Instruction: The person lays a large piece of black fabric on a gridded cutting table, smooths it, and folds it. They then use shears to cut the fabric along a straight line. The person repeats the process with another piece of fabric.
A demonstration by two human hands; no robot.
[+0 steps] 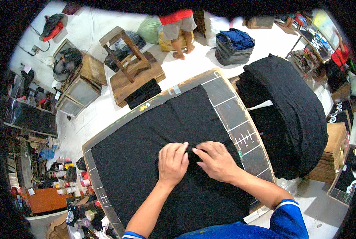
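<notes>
Black cloth [134, 147] lies spread over a dark board [227, 108] that has white lines drawn along its borders. Near the middle of the cloth, my left hand [172, 163] has its fingers closed, thumb and fingertips pinching a bit of the fabric. Just to its right, my right hand [217, 161] is curled the same way, its fingertips slightly blurred at the cloth. A small gap separates the two hands, and creases run in the fabric around them. The cloth's near part hangs toward my blue shirt.
A big heap of black fabric [297, 115] stands against the board's right side. Beyond the far edge are a wooden stool [126, 55] on a wooden table [154, 67] and a bag of dark blue cloth [234, 46]. Another person's legs [178, 38] show at the back. Bottles [64, 179] crowd the left.
</notes>
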